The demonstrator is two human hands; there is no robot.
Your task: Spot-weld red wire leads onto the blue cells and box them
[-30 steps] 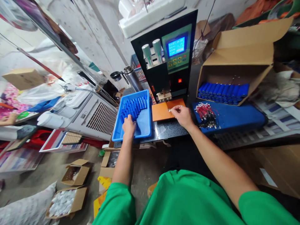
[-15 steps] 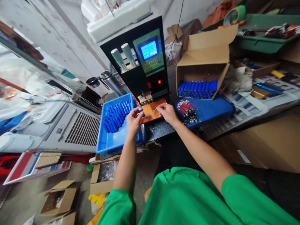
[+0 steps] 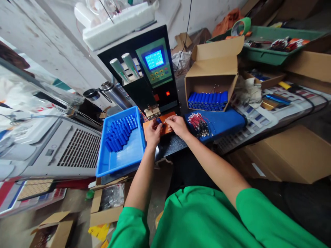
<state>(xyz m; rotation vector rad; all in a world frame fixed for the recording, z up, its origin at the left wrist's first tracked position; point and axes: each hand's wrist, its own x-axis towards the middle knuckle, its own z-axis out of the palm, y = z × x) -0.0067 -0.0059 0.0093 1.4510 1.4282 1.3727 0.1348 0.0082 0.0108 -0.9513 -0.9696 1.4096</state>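
My left hand [image 3: 153,133] is closed around a blue cylindrical battery cell [image 3: 159,121], just under the electrode head [image 3: 152,112] of a black spot welder [image 3: 161,81]. Fingers hide most of the cell. My right hand [image 3: 178,125] is pinched close beside it, above the orange plate [image 3: 170,114]. A small pale tip shows at its fingertips, too small to name. To the right of that hand lies a bundle of red and black wire leads [image 3: 198,122] with white ends. Left of my left hand, several blue cells [image 3: 119,133] stand in rows inside a blue plastic tray [image 3: 121,168].
A cardboard box [image 3: 211,81] of stacked blue cells stands right of the welder. Behind the tray is a steel flask [image 3: 115,93]. A green bin [image 3: 274,58] with green tape [image 3: 244,26] sits at the back right. A grey louvred unit [image 3: 59,148] stands at left.
My left hand has brought the blue cell rightward and in under the welder head, closer to my right hand. My right hand stays pinched over the orange plate. The view has shifted slightly.
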